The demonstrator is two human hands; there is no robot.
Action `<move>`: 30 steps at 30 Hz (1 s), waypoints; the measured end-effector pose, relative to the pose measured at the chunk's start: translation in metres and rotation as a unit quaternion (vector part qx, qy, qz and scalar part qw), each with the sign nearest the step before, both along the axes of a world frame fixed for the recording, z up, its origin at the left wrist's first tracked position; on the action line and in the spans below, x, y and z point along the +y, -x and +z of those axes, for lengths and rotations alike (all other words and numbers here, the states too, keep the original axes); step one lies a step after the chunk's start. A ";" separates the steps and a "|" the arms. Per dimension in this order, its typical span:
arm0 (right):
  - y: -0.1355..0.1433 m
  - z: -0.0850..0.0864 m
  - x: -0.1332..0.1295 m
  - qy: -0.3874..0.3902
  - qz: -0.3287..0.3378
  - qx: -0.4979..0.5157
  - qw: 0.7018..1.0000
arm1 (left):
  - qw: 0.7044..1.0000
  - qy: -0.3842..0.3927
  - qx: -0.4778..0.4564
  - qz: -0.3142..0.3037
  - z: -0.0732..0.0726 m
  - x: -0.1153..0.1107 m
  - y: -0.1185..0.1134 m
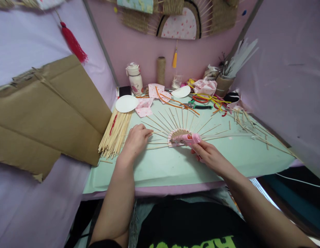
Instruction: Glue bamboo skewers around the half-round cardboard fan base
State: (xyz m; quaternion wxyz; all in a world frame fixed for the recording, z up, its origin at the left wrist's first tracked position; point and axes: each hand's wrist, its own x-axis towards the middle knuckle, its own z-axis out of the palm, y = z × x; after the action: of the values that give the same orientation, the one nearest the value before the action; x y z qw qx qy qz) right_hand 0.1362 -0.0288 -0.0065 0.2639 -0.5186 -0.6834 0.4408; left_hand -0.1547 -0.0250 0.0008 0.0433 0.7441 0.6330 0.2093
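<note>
My right hand [205, 153] is closed round a pink hot glue gun [193, 138], its nozzle over a small half-round cardboard piece [182, 132] edged with pink fabric. Thin wooden sticks [176, 119] fan out from the curved edge of that piece, flat on the table. At the fan's left side, my left hand [136, 137] pinches the outer end of one stick [158, 132]. The glue gun hides part of the cardboard and the nozzle's tip.
Left lies a bundle of sticks [113, 134] beside a large cardboard sheet [46, 113]. White discs, pliers [201, 106], orange pipe cleaners [172, 101], a bottle [135, 79] and a twine roll [161, 70] are behind. Cut stick pieces [246, 120] lie right.
</note>
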 end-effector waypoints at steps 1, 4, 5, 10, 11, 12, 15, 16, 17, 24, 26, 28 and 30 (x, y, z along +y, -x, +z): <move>0.000 0.001 0.000 -0.001 -0.002 0.001 1.000 | 1.000 0.002 0.000 -0.001 0.000 0.000 0.000; 0.000 0.001 -0.001 -0.001 -0.006 0.001 1.000 | 1.000 0.013 0.003 -0.005 0.002 -0.001 -0.001; 0.000 0.001 -0.001 0.001 -0.006 0.000 1.000 | 1.000 0.017 0.004 -0.004 0.002 -0.001 -0.001; -0.001 -0.002 0.000 -0.001 -0.007 -0.012 1.000 | 0.999 0.035 0.012 -0.003 0.005 -0.001 -0.002; -0.001 -0.001 0.000 -0.003 -0.006 -0.013 1.000 | 0.999 0.036 0.012 -0.003 0.005 -0.001 -0.002; -0.001 -0.001 0.000 -0.004 -0.005 -0.012 1.000 | 0.999 0.036 0.012 -0.003 0.005 -0.002 -0.002; -0.003 0.001 -0.001 -0.005 0.000 -0.006 1.000 | 0.999 0.035 0.010 -0.003 0.005 -0.003 -0.002; -0.003 0.002 -0.001 -0.005 0.001 -0.004 1.000 | 0.999 0.035 0.010 -0.004 0.005 -0.003 -0.002; -0.004 0.003 -0.001 -0.004 0.002 -0.003 1.000 | 0.999 0.035 0.010 -0.004 0.005 -0.003 -0.002; -0.006 0.008 -0.004 -0.011 0.007 -0.025 1.000 | 0.999 0.041 0.011 -0.006 0.005 -0.003 -0.003; -0.006 0.011 -0.004 -0.026 0.010 -0.031 0.999 | 0.999 0.045 0.015 -0.006 0.006 -0.003 -0.003; -0.007 0.015 -0.006 -0.040 0.011 -0.034 0.999 | 0.999 0.049 0.014 -0.010 0.006 -0.003 -0.003; -0.008 0.017 -0.008 -0.056 0.006 -0.031 0.998 | 0.998 0.051 0.009 -0.020 0.005 -0.004 -0.003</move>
State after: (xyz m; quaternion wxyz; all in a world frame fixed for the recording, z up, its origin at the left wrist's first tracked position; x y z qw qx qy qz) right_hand 0.1445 -0.0364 0.0104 0.2687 -0.5127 -0.7176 0.3874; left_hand -0.1513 -0.0285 0.0061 0.0794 0.7552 0.6282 0.1695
